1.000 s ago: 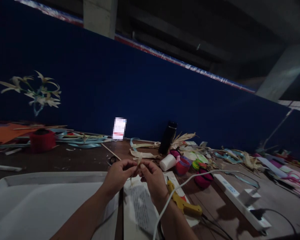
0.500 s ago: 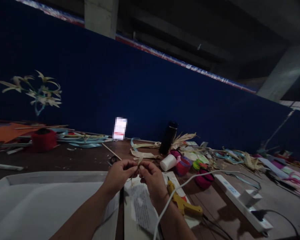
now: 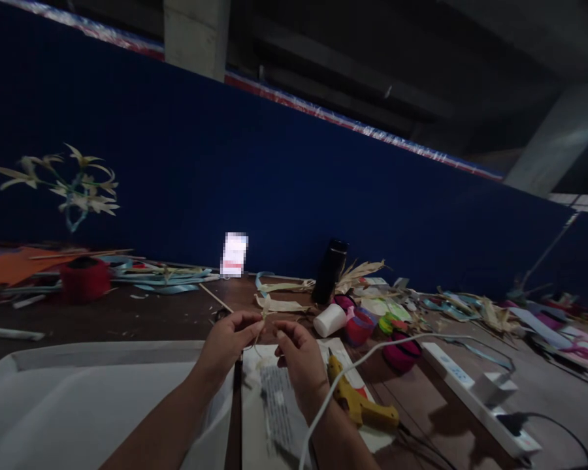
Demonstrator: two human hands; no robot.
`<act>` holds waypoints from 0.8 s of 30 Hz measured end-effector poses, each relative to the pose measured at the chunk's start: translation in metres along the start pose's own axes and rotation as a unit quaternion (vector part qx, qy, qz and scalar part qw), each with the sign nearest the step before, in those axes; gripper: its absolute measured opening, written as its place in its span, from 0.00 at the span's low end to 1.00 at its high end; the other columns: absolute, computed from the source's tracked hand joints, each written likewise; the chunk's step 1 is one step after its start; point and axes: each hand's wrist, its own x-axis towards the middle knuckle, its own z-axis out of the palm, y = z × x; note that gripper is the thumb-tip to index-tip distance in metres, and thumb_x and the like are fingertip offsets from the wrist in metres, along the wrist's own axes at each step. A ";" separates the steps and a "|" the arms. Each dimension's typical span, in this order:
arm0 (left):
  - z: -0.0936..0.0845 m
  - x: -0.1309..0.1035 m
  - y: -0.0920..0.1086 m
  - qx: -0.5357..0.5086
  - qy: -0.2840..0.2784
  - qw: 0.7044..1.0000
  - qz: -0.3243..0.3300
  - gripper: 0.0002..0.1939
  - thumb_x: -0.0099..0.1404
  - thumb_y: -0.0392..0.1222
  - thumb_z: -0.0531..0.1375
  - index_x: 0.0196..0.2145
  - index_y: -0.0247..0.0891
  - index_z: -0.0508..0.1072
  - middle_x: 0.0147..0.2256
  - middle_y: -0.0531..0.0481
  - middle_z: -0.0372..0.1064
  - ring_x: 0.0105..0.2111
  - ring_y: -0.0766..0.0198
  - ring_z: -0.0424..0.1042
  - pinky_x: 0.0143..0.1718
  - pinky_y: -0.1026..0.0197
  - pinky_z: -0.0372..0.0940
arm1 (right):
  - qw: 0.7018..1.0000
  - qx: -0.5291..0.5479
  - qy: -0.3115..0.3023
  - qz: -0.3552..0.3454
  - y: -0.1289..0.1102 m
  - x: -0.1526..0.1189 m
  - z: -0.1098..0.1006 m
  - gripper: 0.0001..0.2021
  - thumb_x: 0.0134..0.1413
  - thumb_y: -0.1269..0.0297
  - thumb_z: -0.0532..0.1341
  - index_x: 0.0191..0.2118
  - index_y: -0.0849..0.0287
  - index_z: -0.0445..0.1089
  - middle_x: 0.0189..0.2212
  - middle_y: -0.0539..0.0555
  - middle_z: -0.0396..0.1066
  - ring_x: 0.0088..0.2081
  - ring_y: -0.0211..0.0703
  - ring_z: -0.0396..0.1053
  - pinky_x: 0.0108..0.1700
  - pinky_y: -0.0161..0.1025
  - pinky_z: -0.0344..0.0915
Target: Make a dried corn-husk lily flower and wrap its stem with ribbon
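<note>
My left hand [image 3: 228, 344] is closed in a pinch on a small pale strip of what looks like dried husk [image 3: 266, 308], whose tip stands up above the fingertips while a thin strand curls down below. Close beside it, a small gap away, my right hand [image 3: 300, 356] has its thumb and fingers pressed together; what they hold, if anything, is too small to make out. Under the hands lies a printed sheet [image 3: 283, 408]. A yellow glue gun [image 3: 365, 406] rests to the right of my right wrist, and a white cable passes over that forearm.
A white tray [image 3: 102, 352] fills the lower left. Farther back stand a lit phone [image 3: 234, 254], a black bottle [image 3: 330, 271] and a white cup [image 3: 330, 320]. Rolls of coloured tape [image 3: 402, 352], a power strip [image 3: 475, 398] and a husk flower arrangement [image 3: 83, 186] sit around.
My hands have moved slightly apart, the left one drawing left with the pale strip. The strip's thin strand now shows between the hands.
</note>
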 end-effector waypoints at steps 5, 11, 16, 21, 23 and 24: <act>-0.004 0.003 0.000 -0.050 0.020 0.998 -0.014 0.19 0.47 0.46 0.66 0.35 0.33 0.73 0.28 0.47 0.73 0.27 0.63 0.70 0.28 0.62 0.62 | 0.999 -0.047 0.014 -0.018 -0.003 0.000 -0.008 0.13 0.48 0.61 0.55 0.39 0.61 0.67 0.24 0.48 0.65 0.21 0.32 0.61 0.20 0.29 0.58; -0.006 0.004 0.006 -0.092 0.040 0.995 -0.018 0.17 0.46 0.45 0.67 0.33 0.34 0.72 0.26 0.51 0.72 0.26 0.66 0.70 0.30 0.64 0.63 | 0.977 -0.206 -0.014 -0.049 -0.007 0.005 -0.020 0.13 0.51 0.62 0.52 0.40 0.61 0.67 0.29 0.52 0.70 0.23 0.36 0.66 0.22 0.32 0.61; -0.006 0.004 0.005 -0.089 0.043 0.995 -0.026 0.17 0.45 0.46 0.67 0.32 0.34 0.72 0.24 0.52 0.72 0.24 0.67 0.70 0.27 0.65 0.63 | 0.905 -0.411 -0.077 -0.078 -0.003 0.003 -0.020 0.03 0.42 0.68 0.60 0.25 0.59 0.72 0.25 0.56 0.74 0.31 0.46 0.70 0.33 0.39 0.60; -0.006 0.006 0.001 -0.068 0.029 0.997 -0.030 0.18 0.46 0.46 0.67 0.34 0.34 0.72 0.25 0.50 0.73 0.24 0.66 0.70 0.28 0.64 0.64 | 0.833 -0.544 -0.079 -0.060 0.003 0.000 -0.008 0.07 0.44 0.66 0.60 0.27 0.64 0.72 0.27 0.66 0.74 0.31 0.55 0.72 0.30 0.41 0.59; -0.007 0.005 0.001 -0.059 0.026 0.997 -0.033 0.18 0.47 0.46 0.66 0.34 0.34 0.72 0.25 0.49 0.73 0.24 0.66 0.70 0.27 0.64 0.64 | 0.817 -0.566 -0.082 -0.069 0.004 0.001 -0.003 0.08 0.45 0.67 0.59 0.32 0.64 0.72 0.29 0.65 0.74 0.33 0.54 0.72 0.30 0.40 0.59; -0.006 0.005 0.001 -0.057 0.026 0.997 -0.033 0.18 0.47 0.46 0.66 0.34 0.34 0.72 0.25 0.49 0.73 0.23 0.66 0.70 0.27 0.64 0.64 | 0.812 -0.572 -0.088 -0.075 0.004 0.000 -0.001 0.09 0.46 0.67 0.58 0.34 0.62 0.72 0.30 0.64 0.74 0.33 0.53 0.72 0.30 0.39 0.59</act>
